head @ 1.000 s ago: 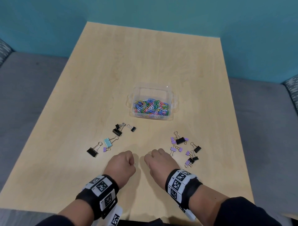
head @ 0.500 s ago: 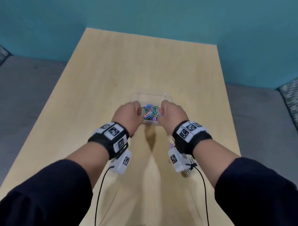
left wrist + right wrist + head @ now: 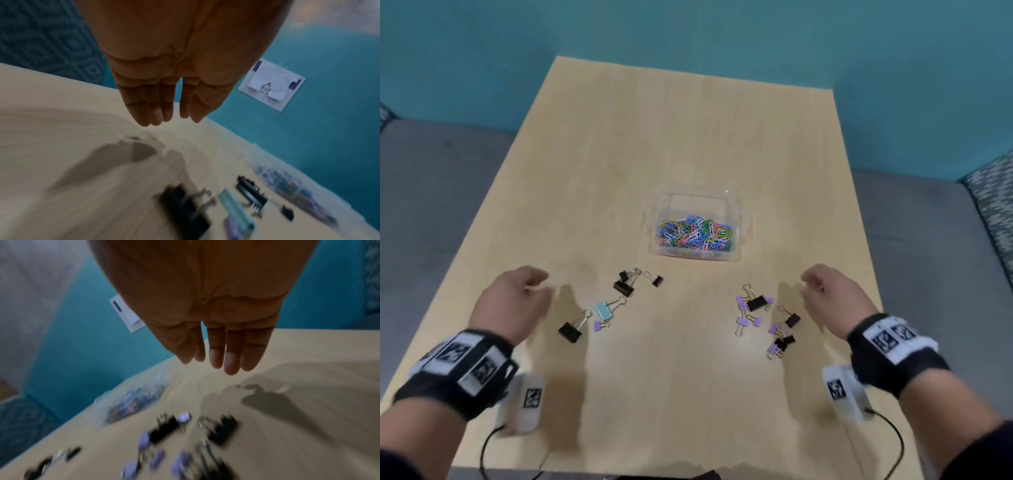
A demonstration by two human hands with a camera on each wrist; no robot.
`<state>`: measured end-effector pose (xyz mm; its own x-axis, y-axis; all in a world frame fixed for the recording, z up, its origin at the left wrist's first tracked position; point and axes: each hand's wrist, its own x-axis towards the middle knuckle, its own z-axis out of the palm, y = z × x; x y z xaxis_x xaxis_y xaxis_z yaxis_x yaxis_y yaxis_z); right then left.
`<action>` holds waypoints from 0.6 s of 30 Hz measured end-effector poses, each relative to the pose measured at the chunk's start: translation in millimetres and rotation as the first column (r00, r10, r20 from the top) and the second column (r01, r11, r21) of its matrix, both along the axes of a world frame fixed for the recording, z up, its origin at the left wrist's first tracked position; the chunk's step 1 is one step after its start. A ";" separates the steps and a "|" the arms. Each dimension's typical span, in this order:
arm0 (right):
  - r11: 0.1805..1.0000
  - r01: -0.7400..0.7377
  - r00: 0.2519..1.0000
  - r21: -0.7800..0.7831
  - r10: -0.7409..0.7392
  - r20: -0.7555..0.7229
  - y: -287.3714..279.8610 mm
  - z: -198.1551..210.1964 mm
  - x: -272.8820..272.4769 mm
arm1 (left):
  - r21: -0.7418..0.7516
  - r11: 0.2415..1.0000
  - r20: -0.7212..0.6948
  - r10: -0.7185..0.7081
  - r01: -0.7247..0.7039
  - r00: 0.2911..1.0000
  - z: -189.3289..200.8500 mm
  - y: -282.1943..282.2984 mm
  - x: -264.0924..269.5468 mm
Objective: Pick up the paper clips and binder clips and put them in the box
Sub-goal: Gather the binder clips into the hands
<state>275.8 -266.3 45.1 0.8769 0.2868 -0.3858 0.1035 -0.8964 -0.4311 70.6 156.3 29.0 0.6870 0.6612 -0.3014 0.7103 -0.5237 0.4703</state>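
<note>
A clear plastic box [image 3: 736, 219] with a heap of coloured paper clips [image 3: 694, 234] stands mid-table. Left of centre lie several binder clips: black ones [image 3: 624, 287] [image 3: 570, 331], a light blue one [image 3: 604, 311] and a small purple one [image 3: 598, 325]. Right of centre lie more black [image 3: 756, 303] and purple binder clips [image 3: 742, 321]. My left hand [image 3: 517, 301] hovers left of the left group, fingers relaxed and empty [image 3: 156, 113]. My right hand [image 3: 828, 294] hovers right of the right group, fingers straight and empty [image 3: 222, 356].
The light wooden table [image 3: 688, 120] has its front edge near my forearms. Grey seating [image 3: 431, 192] flanks both sides, with a teal wall [image 3: 722, 31] behind. Cables hang from the wrist cameras [image 3: 524, 404] over the table's front.
Both hands were at the box half a second ago; now they have drawn back toward me and apart, each empty beside a group of binder clips.
</note>
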 end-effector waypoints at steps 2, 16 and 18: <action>0.997 -0.046 0.999 -0.060 0.046 0.000 -8.7 -6.0 -29.8 | -0.019 1.000 -0.068 -0.009 0.008 0.998 -3.9 -6.9 -25.3; 0.971 -0.100 0.991 -0.217 0.118 0.069 21.7 -48.2 -105.6 | 0.097 0.992 -0.106 -0.076 0.086 0.991 -30.8 -67.0 -37.8; 0.978 -0.044 0.995 -0.205 0.061 0.076 23.4 -47.1 -103.1 | 0.108 0.990 -0.127 -0.080 0.093 0.989 -28.4 -67.8 -33.3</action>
<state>172.8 -242.8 -2.0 0.8935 0.2569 -0.3684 0.1804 -0.9564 -0.2295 37.3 88.5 0.6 0.7058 0.6356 -0.3130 0.7084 -0.6306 0.3169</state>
